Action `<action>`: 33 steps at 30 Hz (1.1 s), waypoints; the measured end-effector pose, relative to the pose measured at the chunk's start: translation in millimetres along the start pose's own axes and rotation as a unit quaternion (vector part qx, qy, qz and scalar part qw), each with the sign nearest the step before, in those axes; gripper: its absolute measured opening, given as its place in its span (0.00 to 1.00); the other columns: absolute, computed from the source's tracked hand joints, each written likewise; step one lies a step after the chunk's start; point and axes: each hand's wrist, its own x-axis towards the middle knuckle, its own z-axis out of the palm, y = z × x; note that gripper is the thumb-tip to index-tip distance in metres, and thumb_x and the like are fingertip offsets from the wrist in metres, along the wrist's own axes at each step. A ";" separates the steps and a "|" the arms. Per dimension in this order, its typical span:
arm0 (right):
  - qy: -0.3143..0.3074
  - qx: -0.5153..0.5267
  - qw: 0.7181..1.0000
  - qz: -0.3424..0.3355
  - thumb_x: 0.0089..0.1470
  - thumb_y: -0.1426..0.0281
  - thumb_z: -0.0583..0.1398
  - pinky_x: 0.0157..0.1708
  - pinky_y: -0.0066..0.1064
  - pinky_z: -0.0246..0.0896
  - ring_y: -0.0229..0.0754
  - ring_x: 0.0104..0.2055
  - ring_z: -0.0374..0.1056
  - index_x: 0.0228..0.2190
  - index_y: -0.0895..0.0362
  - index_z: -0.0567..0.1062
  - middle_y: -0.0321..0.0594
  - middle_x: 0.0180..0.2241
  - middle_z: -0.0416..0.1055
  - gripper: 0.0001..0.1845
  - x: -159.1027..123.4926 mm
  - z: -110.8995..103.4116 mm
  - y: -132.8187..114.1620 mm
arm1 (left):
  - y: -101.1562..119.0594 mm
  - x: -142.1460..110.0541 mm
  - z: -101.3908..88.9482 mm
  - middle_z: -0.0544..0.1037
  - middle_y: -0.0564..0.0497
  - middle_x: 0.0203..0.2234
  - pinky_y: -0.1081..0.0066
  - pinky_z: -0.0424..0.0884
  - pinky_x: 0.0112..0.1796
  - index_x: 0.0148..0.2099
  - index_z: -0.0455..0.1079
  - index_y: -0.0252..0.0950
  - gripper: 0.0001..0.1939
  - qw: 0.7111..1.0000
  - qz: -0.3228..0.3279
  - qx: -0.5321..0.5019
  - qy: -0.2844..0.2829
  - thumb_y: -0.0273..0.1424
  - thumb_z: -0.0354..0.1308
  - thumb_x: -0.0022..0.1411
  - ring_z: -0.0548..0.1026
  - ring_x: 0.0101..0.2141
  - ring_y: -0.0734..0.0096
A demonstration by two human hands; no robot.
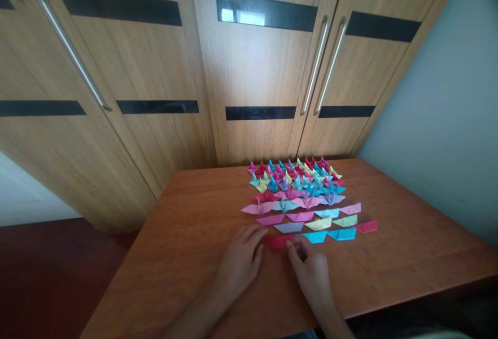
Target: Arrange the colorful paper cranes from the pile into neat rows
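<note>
A red folded paper strip [278, 241] with slanted ends lies flat at the near left end of the front row. My right hand [311, 269] is closed, its thumb and curled forefinger pressing the strip's right end. At the strip's left end, the fingers of my left hand [241, 256] reach out, fingertips touching its tip and thumb held apart. Next to the red strip, to its right, lie blue folded papers [341, 234]. Behind them are a lilac folded paper [289, 227] and a yellow folded paper [318, 224].
Finished paper cranes [288, 181] in many colours stand in rows farther back on the wooden table [187, 225]. Close behind the table rises a wardrobe [257, 64] with metal handles [316, 64]. A pale wall [439, 121] runs along the right.
</note>
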 end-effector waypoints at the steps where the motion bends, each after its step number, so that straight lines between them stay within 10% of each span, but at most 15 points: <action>1: 0.002 -0.012 1.000 -0.006 0.56 0.54 0.51 0.21 0.27 0.54 0.38 0.20 0.63 0.23 0.55 0.69 0.36 0.18 0.68 0.20 -0.2 0.4 -0.4 | 3.7 -2.9 2.0 0.69 0.48 0.53 0.56 0.61 0.54 0.56 0.65 0.42 0.22 0.999 0.023 0.040 0.001 0.24 0.47 0.60 0.66 0.52 0.61; 10: 0.007 -0.084 0.996 -0.015 0.57 0.61 0.51 0.22 0.27 0.56 0.39 0.21 0.68 0.25 0.55 0.69 0.36 0.21 0.71 0.15 1.5 3.4 -0.1 | 16.7 -21.7 13.3 0.55 0.45 0.62 0.54 0.56 0.57 0.65 0.49 0.40 0.31 0.980 0.097 0.150 -0.089 0.32 0.51 0.61 0.57 0.59 0.56; 17: -0.023 -0.185 0.982 -0.030 0.58 0.66 0.48 0.24 0.30 0.62 0.44 0.27 0.73 0.53 0.58 0.63 0.42 0.32 0.76 0.22 -9.6 -6.3 9.8 | 16.3 -21.6 15.9 0.60 0.44 0.60 0.54 0.55 0.57 0.63 0.53 0.39 0.29 0.982 0.088 0.142 -0.094 0.37 0.52 0.61 0.58 0.58 0.55; 23: -0.094 -0.270 0.952 -0.106 0.53 0.74 0.50 0.38 0.32 0.65 0.46 0.45 0.69 0.50 0.53 0.69 0.44 0.49 0.70 0.23 -21.8 -11.9 10.4 | 26.8 -18.1 17.5 0.62 0.43 0.59 0.52 0.53 0.57 0.62 0.57 0.38 0.26 0.980 0.058 0.157 -0.107 0.39 0.49 0.62 0.59 0.57 0.52; 33: -0.104 -0.304 0.941 -0.103 0.51 0.76 0.51 0.37 0.32 0.65 0.46 0.44 0.69 0.49 0.53 0.70 0.45 0.47 0.71 0.24 -20.0 -10.8 3.5 | 32.1 -18.7 21.2 0.62 0.41 0.59 0.50 0.52 0.56 0.61 0.58 0.36 0.27 0.979 0.045 0.173 -0.095 0.41 0.47 0.63 0.59 0.56 0.49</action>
